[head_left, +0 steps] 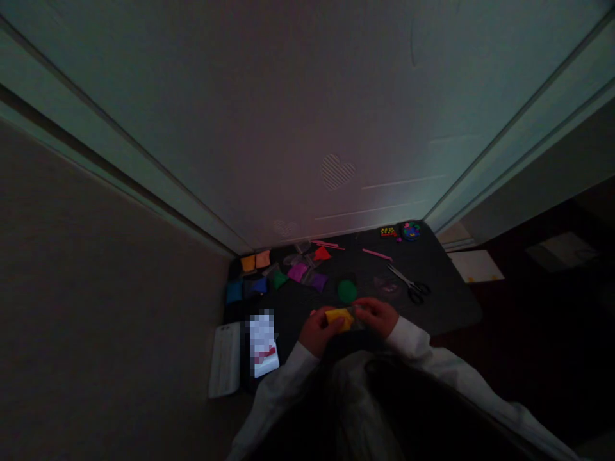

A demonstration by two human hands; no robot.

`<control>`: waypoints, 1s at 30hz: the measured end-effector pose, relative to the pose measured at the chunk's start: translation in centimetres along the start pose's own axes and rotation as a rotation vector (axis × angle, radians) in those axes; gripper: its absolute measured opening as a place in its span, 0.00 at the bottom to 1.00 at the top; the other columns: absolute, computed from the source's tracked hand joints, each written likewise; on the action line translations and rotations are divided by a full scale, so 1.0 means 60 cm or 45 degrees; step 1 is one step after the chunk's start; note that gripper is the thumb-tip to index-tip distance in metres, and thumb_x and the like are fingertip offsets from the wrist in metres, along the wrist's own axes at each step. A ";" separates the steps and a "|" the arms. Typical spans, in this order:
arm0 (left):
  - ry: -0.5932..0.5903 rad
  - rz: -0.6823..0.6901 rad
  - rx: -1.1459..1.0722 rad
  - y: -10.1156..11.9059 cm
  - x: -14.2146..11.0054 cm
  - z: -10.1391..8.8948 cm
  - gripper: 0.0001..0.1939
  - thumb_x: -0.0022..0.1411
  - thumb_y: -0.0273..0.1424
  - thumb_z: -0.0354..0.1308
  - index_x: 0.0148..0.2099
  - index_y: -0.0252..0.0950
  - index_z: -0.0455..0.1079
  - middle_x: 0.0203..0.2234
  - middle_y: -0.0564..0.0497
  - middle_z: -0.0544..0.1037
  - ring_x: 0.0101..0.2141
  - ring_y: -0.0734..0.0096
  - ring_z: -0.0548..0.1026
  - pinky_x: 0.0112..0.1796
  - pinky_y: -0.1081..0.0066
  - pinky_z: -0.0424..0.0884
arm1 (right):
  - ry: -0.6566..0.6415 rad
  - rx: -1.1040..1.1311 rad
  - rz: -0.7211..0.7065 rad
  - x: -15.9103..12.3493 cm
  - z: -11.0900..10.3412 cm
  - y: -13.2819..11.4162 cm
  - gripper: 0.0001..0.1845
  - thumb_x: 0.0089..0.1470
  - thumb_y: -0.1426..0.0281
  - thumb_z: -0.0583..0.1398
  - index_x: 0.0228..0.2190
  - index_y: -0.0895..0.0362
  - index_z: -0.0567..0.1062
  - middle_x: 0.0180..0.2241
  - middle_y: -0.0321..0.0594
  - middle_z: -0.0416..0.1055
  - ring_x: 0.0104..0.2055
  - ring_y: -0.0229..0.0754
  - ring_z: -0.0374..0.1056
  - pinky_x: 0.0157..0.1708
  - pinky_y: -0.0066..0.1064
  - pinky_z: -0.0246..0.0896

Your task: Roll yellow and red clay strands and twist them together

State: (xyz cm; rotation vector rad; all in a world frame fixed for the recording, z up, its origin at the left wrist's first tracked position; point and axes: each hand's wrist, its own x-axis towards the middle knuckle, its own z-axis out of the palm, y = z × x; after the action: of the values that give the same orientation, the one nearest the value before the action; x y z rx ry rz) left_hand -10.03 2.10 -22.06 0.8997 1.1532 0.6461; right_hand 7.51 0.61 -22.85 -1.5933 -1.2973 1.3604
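My left hand (318, 333) is closed around a small clear bag with yellow contents (338, 318), held above the near edge of the dark table. At the bag's right end, the fingers of my right hand (377, 315) pinch its clear, see-through part. Just beyond the bag lies a green disc (346, 291). To the right of it are a clear plastic piece (387, 287) and black-handled scissors (408, 282). Left of the disc, bags of purple (317, 280), magenta (298, 272) and green (279, 278) stuff are spread out. What the yellow stuff is, I cannot make out.
Blue (234, 291) and orange (248, 262) packets sit at the table's left. A lit screen (266, 362) stands front left beside a white object (225, 358). Pink sticks (377, 255) and a colourful round piece (410, 231) lie toward the back, against a pale wall (288, 128).
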 end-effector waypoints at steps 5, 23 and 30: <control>-0.027 -0.005 0.054 -0.005 -0.007 0.006 0.15 0.42 0.37 0.59 0.33 0.34 0.68 0.27 0.49 0.75 0.30 0.67 0.72 0.33 0.68 0.67 | 0.058 -0.284 -0.091 -0.009 0.000 -0.007 0.15 0.46 0.60 0.51 0.23 0.58 0.70 0.15 0.31 0.59 0.19 0.32 0.54 0.20 0.25 0.48; 0.000 0.004 -0.105 -0.008 -0.007 -0.007 0.14 0.43 0.35 0.59 0.33 0.33 0.67 0.28 0.49 0.75 0.30 0.69 0.72 0.33 0.70 0.67 | -0.043 -0.262 -0.142 -0.010 0.008 -0.004 0.17 0.47 0.58 0.51 0.21 0.58 0.68 0.15 0.31 0.57 0.19 0.31 0.52 0.19 0.24 0.46; 0.026 -0.049 -0.183 0.004 -0.012 -0.007 0.15 0.42 0.34 0.60 0.34 0.32 0.67 0.28 0.49 0.75 0.29 0.69 0.72 0.32 0.71 0.68 | -0.221 -0.336 -0.261 -0.013 0.009 -0.001 0.18 0.50 0.59 0.49 0.20 0.58 0.69 0.16 0.32 0.58 0.21 0.32 0.54 0.21 0.24 0.47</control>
State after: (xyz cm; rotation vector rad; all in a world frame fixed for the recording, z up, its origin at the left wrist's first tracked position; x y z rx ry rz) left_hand -10.64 1.77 -21.56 0.7486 1.1247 0.6989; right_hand 7.00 -0.15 -22.68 -1.4849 -1.7548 1.2620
